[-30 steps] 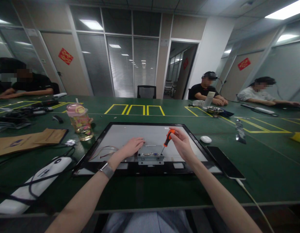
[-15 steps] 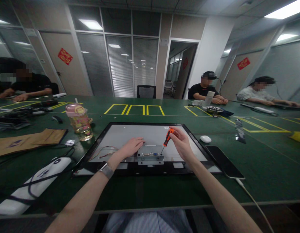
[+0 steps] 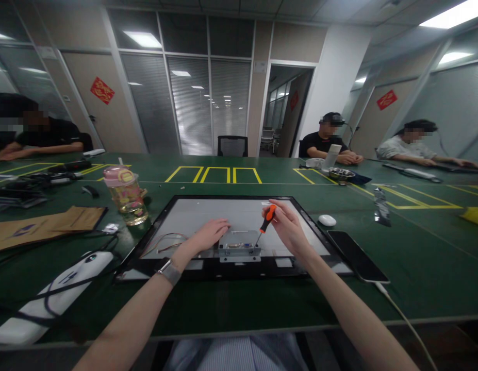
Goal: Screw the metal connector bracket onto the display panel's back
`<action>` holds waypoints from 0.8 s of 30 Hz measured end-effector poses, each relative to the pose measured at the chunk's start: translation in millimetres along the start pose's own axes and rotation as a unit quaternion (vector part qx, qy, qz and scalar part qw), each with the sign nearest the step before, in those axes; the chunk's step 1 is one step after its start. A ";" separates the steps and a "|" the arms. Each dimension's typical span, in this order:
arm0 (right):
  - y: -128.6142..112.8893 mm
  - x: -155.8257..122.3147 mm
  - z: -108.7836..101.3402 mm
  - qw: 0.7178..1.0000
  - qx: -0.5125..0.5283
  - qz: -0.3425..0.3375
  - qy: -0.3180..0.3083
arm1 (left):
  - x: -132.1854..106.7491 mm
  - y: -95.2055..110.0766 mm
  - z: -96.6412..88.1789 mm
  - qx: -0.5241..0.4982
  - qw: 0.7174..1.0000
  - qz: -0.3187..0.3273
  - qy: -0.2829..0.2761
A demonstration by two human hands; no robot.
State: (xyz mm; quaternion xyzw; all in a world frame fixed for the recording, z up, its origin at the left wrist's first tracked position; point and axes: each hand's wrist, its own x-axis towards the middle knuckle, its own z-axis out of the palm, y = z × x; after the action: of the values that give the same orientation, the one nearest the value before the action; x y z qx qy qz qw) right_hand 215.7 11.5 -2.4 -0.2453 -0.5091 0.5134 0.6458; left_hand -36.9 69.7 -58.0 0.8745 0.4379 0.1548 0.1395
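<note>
A flat display panel (image 3: pixel 180 214) with a black frame lies on the green table in front of me. On its near part sits a metal bracket (image 3: pixel 241 252) with connectors along its front side. My right hand (image 3: pixel 289 224) grips an orange and black screwdriver (image 3: pixel 268 219), tilted, its tip down at the bracket's right end. Beside the bracket's left edge my left hand (image 3: pixel 211 234) rests with fingers stretched out, over the panel. Thin wires (image 3: pixel 165 242) run across the panel left of the bracket, partly under my left wrist.
To the left stand a pink-lidded bottle (image 3: pixel 126 198), a brown paper envelope (image 3: pixel 64 224) and a white power strip (image 3: pixel 56 296) with black cables. A phone (image 3: pixel 357 255) on a cable and a white earbud case (image 3: pixel 327 220) lie right of the panel. Several people sit across the table.
The fingers of my right hand have shifted slightly around the screwdriver's handle. Its tip stays at the bracket's right end, and my left hand keeps its place.
</note>
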 end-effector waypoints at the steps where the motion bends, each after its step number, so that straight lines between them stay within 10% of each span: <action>1: -0.5 -0.1 0.5 1.000 0.014 0.005 -0.009 | 0.2 -0.1 0.0 0.000 1.000 -0.001 0.000; 24: 2.4 1.8 -7.4 1.000 0.018 0.016 -0.007 | 1.8 -4.7 3.6 0.002 1.000 0.006 0.008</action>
State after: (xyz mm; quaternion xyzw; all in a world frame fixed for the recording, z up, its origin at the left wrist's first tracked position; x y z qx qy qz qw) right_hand 221.3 15.5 -6.3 -0.2379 -0.5002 0.5345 0.6384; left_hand -37.8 73.4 -62.8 0.8763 0.4340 0.1612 0.1331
